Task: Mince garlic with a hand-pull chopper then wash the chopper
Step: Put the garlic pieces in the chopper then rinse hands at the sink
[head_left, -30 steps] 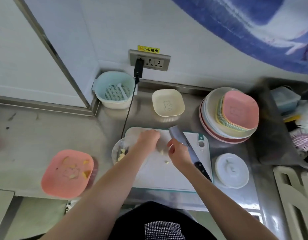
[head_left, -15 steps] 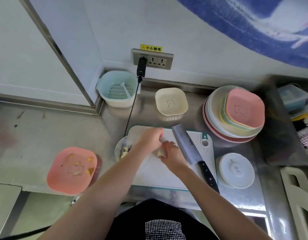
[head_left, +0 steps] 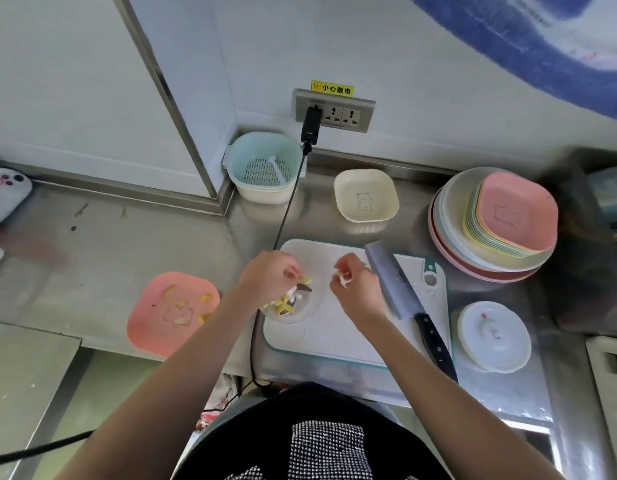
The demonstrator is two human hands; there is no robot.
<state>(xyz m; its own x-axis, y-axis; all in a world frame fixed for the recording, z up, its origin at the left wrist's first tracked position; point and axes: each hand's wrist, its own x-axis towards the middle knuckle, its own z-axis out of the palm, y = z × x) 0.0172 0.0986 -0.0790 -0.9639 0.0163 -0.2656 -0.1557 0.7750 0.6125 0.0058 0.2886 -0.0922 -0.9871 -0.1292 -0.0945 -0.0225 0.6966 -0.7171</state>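
Left hand (head_left: pixel 269 278) hovers over the clear chopper bowl (head_left: pixel 293 306), fingers bunched together, pinching a small pale garlic piece (head_left: pixel 305 280) above the bowl's rim. The bowl sits on the left edge of the white cutting board (head_left: pixel 352 337), open on top, dark blade in the middle, yellowish garlic chunks (head_left: pixel 283 301) around it. Right hand (head_left: pixel 355 289) is over the middle of the board, fingers curled in, pinching another pale garlic bit (head_left: pixel 341 275) at the fingertips. The two hands are near each other, not touching.

Cleaver (head_left: pixel 392 282) lies flat on the right part of the board, blade toward the far edge, black handle (head_left: pixel 435 344) running over the near right corner. Round white chopper lid (head_left: pixel 492 336) rests on the steel counter (head_left: pixel 109 244) just right of the board, near the counter's front edge.

Pink square dish (head_left: pixel 173 311) with a few yellow scraps sits at the counter's front edge, left of the board. Cream square dish (head_left: pixel 366 195) stands toward the back edge, behind the board. Blue-and-white strainer basket (head_left: pixel 263 168) is in the back corner by the wall. A stack of plates (head_left: pixel 490 226) topped with pink square dishes sits at the back right. Black cable (head_left: pixel 286 209) runs from the wall socket (head_left: pixel 335 110) down past the board's left corner.
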